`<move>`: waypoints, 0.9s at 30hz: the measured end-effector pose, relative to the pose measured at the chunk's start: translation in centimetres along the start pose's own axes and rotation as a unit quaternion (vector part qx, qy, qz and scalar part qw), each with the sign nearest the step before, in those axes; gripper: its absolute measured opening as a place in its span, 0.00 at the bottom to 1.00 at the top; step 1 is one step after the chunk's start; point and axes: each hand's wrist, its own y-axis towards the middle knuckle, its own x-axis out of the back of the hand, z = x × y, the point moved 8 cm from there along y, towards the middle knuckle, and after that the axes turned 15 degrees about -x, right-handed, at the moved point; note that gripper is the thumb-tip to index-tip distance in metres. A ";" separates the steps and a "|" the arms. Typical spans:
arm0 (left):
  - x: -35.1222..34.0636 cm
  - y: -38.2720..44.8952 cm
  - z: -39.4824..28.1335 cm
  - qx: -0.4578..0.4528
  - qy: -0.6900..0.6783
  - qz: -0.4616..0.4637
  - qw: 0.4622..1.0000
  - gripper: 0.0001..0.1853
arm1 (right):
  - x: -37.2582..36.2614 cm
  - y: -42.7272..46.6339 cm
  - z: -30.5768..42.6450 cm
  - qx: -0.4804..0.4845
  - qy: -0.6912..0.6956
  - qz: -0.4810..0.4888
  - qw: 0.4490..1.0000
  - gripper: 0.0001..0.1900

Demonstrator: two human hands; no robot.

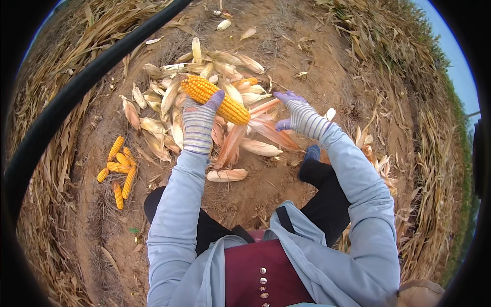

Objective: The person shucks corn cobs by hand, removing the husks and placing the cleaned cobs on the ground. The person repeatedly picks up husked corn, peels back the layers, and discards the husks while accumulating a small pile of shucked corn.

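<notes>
My left hand point(202, 119), in a striped glove with purple fingertips, grips a bare yellow corn cob point(215, 99) across its middle. The husk is peeled back at the cob's right end, where pinkish husk leaves point(268, 128) spread out below and to the right. My right hand point(301, 115), gloved the same way, is apart from the cob with its thumb and fingers spread and nothing between them. Beneath both hands lies a heap of corn ears in dry husks point(168, 96). One ear shows yellow kernels point(245, 83) within the heap.
Several husked cobs point(122, 167) lie on the soil to the left. Loose husks point(383, 169) lie at the right. Dry corn stalks point(42, 153) line both sides. A single husked ear point(227, 175) rests near my legs. A dark cable or strap point(76, 82) crosses the upper left.
</notes>
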 end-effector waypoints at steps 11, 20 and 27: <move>3.5 1.1 1.6 0.049 0.007 -0.090 0.995 0.26 | -14.2 5.7 8.6 0.087 0.157 0.142 0.973 0.27; 3.2 0.4 1.5 0.041 -0.175 -0.058 0.982 0.31 | -10.3 3.7 14.4 0.122 0.064 0.057 0.989 0.20; 2.1 -0.5 2.2 0.079 -0.177 -0.090 0.977 0.25 | -9.2 1.1 15.3 0.025 0.195 0.112 0.974 0.22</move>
